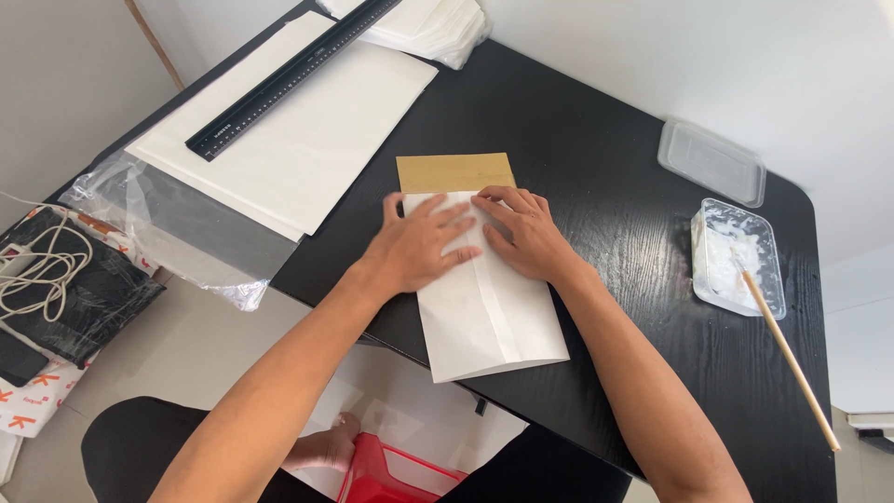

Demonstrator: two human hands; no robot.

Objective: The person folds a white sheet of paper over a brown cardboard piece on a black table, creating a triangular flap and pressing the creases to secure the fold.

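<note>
A folded white paper sheet (pixel 484 312) lies on the black table (pixel 596 140), over a brown cardboard piece (pixel 454 172) whose far end sticks out. My left hand (pixel 417 244) presses flat on the paper's upper left part, fingers spread. My right hand (pixel 526 231) presses flat on the upper right part, its fingertips touching the left hand's fingers. Neither hand grips anything.
A stack of large white sheets (pixel 307 140) with a long black ruler (pixel 284 79) lies at the left, on clear plastic (pixel 186 224). At the right stand a plastic tub of white paste (pixel 736 256), a wooden stick (pixel 787 354) and a clear lid (pixel 712 160). More paper (pixel 428 23) lies at the far edge.
</note>
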